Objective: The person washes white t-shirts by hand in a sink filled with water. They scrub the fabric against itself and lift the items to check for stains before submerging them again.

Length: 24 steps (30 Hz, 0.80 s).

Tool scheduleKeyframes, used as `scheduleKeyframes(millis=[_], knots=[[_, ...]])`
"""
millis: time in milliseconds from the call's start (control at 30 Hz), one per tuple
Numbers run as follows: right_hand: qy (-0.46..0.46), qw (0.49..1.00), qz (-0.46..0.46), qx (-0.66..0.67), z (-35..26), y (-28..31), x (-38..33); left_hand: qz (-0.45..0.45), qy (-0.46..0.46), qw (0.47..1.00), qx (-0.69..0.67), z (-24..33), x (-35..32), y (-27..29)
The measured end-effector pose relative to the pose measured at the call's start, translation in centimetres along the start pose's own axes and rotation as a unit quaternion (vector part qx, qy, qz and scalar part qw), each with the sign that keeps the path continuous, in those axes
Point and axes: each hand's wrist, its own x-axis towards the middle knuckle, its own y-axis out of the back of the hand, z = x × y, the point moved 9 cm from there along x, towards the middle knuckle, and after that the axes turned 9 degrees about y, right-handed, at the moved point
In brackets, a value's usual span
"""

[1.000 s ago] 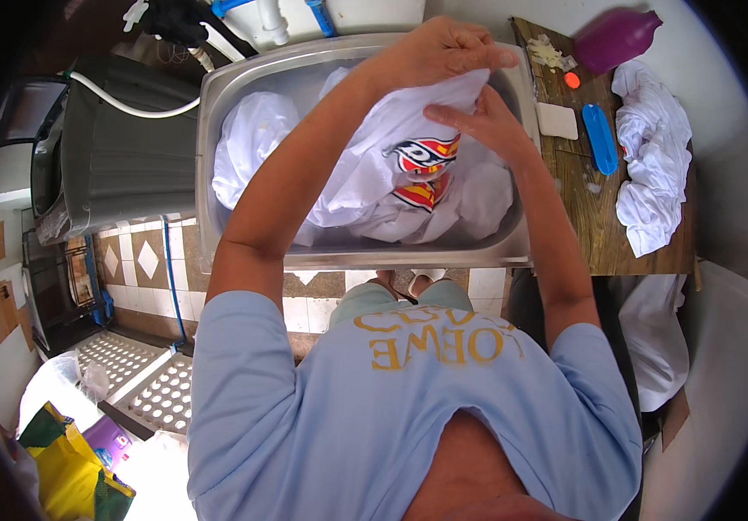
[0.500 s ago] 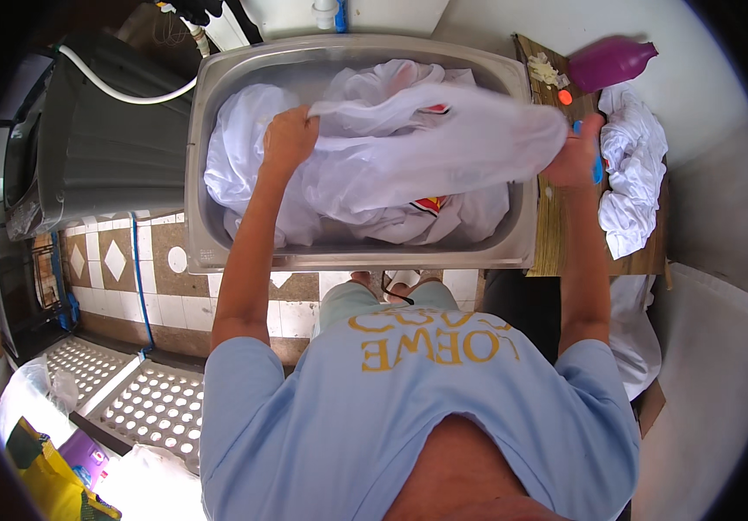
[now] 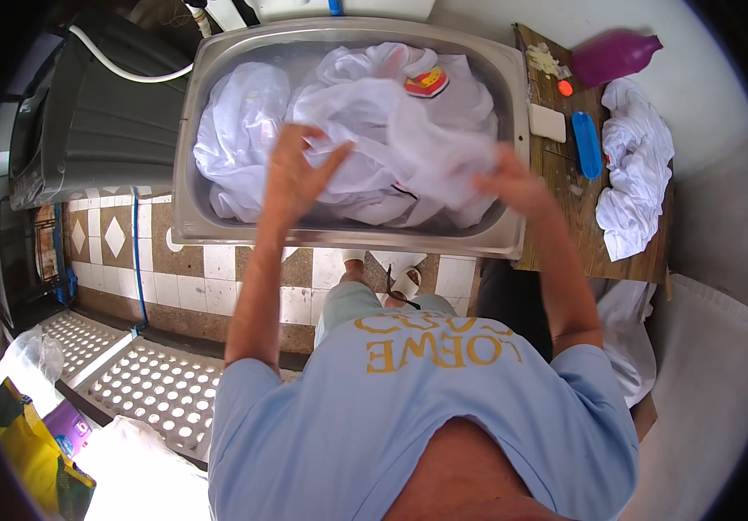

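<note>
White wet garments point(image 3: 244, 104) lie bunched in a steel sink basin point(image 3: 348, 239). A red and yellow patch point(image 3: 426, 82) shows on the cloth near the far side. Over the left part of the pile, my left hand point(image 3: 297, 174) has its thumb and fingers spread, with nothing between them. At the basin's right end, my right hand point(image 3: 513, 181) is smeared by motion, its fingers closed on the edge of a white garment point(image 3: 443, 156). That garment stretches from the hand across the pile and is blurred too.
Right of the basin, a wooden board point(image 3: 556, 217) bears a white soap bar point(image 3: 548, 122), a blue brush point(image 3: 586, 146), an orange cap point(image 3: 565, 88), a purple bottle point(image 3: 613, 57) and a crumpled white garment point(image 3: 633, 174). At left stands a dark grey machine point(image 3: 113, 122) with a white hose point(image 3: 122, 74).
My left hand has let go of the garment and spread its fingers. My right hand has moved left and nearer, and the stretched cloth has dropped onto the pile. The soap and brush show more fully.
</note>
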Motion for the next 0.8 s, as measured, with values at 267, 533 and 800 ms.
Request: scheduleKeyframes(millis=[267, 533, 800], knots=[[0.058, 0.943, -0.198, -0.26, 3.1, -8.8, 1.6, -0.03, 0.245, 0.81, -0.531, -3.3, -6.3, -7.0], [0.2, 0.822, 0.089, -0.526, 6.5, 0.0, 11.7, 0.08, 0.156, 0.904, -0.391, 2.5, -4.4, 7.4], [0.107, 0.877, 0.113, -0.454, 1.8, 9.5, 13.0, 0.132, 0.135, 0.922, -0.34, -0.9, -1.1, 18.6]])
